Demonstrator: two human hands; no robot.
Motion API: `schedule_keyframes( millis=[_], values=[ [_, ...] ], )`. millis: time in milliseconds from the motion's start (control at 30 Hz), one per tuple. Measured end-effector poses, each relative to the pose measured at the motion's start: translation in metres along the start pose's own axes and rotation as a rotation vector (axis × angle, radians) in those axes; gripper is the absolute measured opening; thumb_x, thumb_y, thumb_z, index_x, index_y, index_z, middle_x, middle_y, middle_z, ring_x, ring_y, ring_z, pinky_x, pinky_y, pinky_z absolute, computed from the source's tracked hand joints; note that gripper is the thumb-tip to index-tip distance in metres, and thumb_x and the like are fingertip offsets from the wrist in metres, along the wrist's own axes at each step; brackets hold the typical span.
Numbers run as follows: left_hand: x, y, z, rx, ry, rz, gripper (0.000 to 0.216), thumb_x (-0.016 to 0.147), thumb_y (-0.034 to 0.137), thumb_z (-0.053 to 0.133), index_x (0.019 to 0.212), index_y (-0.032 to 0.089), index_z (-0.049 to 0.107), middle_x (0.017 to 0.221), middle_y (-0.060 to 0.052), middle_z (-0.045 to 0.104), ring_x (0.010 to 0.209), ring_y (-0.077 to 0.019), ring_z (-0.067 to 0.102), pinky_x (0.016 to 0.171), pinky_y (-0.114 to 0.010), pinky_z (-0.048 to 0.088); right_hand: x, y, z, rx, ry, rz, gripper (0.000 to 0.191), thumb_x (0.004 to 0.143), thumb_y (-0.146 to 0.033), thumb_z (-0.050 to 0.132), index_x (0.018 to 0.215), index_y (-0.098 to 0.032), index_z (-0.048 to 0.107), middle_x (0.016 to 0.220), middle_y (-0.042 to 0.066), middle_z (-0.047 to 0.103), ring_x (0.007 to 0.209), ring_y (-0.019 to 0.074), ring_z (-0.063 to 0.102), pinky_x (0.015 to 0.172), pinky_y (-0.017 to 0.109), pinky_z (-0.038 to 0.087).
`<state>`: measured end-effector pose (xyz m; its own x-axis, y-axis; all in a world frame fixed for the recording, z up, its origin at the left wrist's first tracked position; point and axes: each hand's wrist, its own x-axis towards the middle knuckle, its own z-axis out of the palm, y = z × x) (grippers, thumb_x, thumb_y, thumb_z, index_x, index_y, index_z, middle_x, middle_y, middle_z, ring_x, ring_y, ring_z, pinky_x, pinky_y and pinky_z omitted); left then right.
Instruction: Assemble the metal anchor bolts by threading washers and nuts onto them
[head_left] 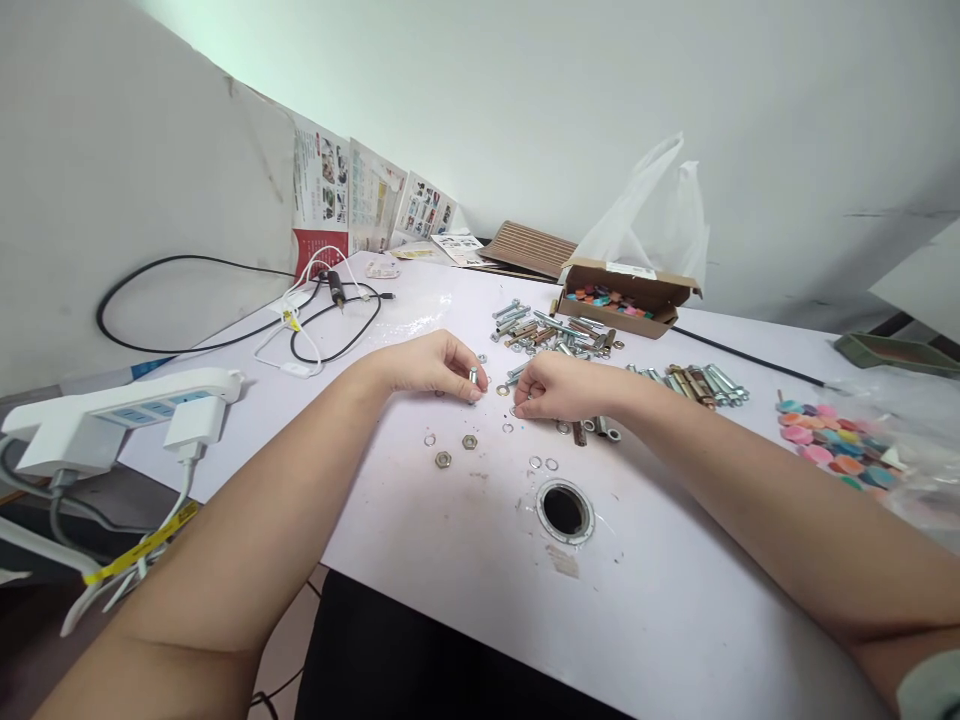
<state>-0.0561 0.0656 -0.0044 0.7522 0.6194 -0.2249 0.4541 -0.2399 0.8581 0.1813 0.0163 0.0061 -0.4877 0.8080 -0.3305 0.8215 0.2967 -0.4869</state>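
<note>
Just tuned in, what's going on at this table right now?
A person is handling small hardware on a white table. The left hand pinches a small bolt between its fingertips. The right hand rests beside it, fingertips down among loose washers; whether it grips one is hidden. Two nuts lie nearer the person, and a pile of bolts lies beyond the hands.

White worktop (675, 620) with round cable hole (564, 510). Pale grey back wall (570, 90). Printed sheets (352, 200) leaning on left wall (112, 150). Soft, even light.
</note>
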Motion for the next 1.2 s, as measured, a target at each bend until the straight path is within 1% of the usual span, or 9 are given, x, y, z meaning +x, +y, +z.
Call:
schedule_keyframes(
  millis=[133,300,433,567,633,800,933,1033,1200],
  values=[
    [0.001,-0.003,-0.001,0.043,-0.013,0.014,0.04,0.067,0.039,0.083,0.096,0.013,0.076,0.073,-0.004,0.07,0.061,-0.0078,0.056,0.057,-0.019,0.041,-0.001,-0.001,0.0,0.019,0.007,0.029,0.011,0.074,-0.029,0.068,0.077,-0.019,0.071,0.063,0.003,0.066,0.054,0.015,0.055,0.051,0.028,0.04],
    [0.003,-0.004,-0.001,0.054,-0.053,0.002,0.04,0.069,0.039,0.083,0.098,0.013,0.075,0.075,-0.004,0.07,0.065,-0.0078,0.057,0.061,-0.019,0.043,-0.002,-0.005,0.001,-0.048,0.058,-0.001,0.02,0.074,-0.026,0.069,0.091,-0.019,0.074,0.067,0.001,0.067,0.056,0.0145,0.057,0.051,0.027,0.038],
    [0.003,-0.004,-0.001,0.069,-0.051,-0.001,0.043,0.069,0.042,0.082,0.099,0.014,0.075,0.076,-0.004,0.07,0.065,-0.0085,0.057,0.06,-0.02,0.042,-0.003,-0.004,0.001,-0.095,0.05,-0.022,0.017,0.075,-0.028,0.069,0.089,-0.021,0.073,0.066,0.0,0.066,0.056,0.0141,0.056,0.051,0.027,0.038],
    [0.003,-0.004,-0.001,0.102,-0.042,-0.008,0.043,0.068,0.044,0.082,0.099,0.015,0.075,0.078,-0.004,0.071,0.065,-0.0089,0.058,0.061,-0.02,0.043,-0.004,-0.001,-0.002,0.008,-0.022,-0.017,0.013,0.077,-0.03,0.069,0.084,-0.019,0.069,0.065,0.0,0.066,0.057,0.0135,0.056,0.051,0.026,0.04],
    [0.002,-0.004,-0.001,0.107,-0.034,-0.011,0.043,0.067,0.044,0.082,0.099,0.015,0.076,0.078,-0.004,0.072,0.065,-0.0093,0.058,0.06,-0.02,0.042,-0.005,-0.002,-0.004,0.073,-0.022,-0.026,0.017,0.077,-0.035,0.071,0.082,-0.018,0.07,0.065,0.001,0.064,0.056,0.0126,0.055,0.051,0.026,0.04],
    [0.002,-0.003,0.0,0.113,-0.025,0.009,0.042,0.067,0.042,0.082,0.097,0.014,0.076,0.077,-0.004,0.071,0.067,-0.0101,0.058,0.063,-0.021,0.043,-0.005,-0.014,-0.002,0.349,0.249,-0.105,0.037,0.077,-0.052,0.072,0.083,-0.016,0.074,0.056,-0.004,0.047,0.049,0.0071,0.033,0.048,0.026,0.027],
    [0.001,-0.003,0.001,0.107,-0.033,0.016,0.039,0.068,0.04,0.081,0.096,0.014,0.075,0.077,-0.002,0.069,0.066,-0.0093,0.057,0.063,-0.021,0.042,0.003,-0.028,0.013,0.498,0.378,-0.113,0.045,0.081,-0.058,0.065,0.079,-0.014,0.074,0.05,-0.006,0.034,0.046,0.006,0.022,0.046,0.026,0.018],
    [0.001,-0.003,0.0,0.113,-0.037,0.015,0.038,0.068,0.041,0.081,0.094,0.014,0.074,0.073,-0.001,0.067,0.063,-0.0085,0.053,0.061,-0.021,0.04,0.007,-0.035,0.022,0.493,0.443,-0.115,0.048,0.081,-0.058,0.064,0.076,-0.011,0.073,0.048,-0.006,0.034,0.048,0.0062,0.022,0.048,0.026,0.02],
    [0.001,-0.002,0.0,0.135,-0.036,0.015,0.04,0.067,0.043,0.081,0.094,0.014,0.075,0.07,0.0,0.066,0.059,-0.0081,0.051,0.058,-0.022,0.037,0.009,-0.032,0.022,0.519,0.425,-0.067,0.049,0.08,-0.061,0.063,0.076,-0.013,0.071,0.047,-0.006,0.034,0.046,0.0071,0.025,0.048,0.026,0.021]
  ],
)
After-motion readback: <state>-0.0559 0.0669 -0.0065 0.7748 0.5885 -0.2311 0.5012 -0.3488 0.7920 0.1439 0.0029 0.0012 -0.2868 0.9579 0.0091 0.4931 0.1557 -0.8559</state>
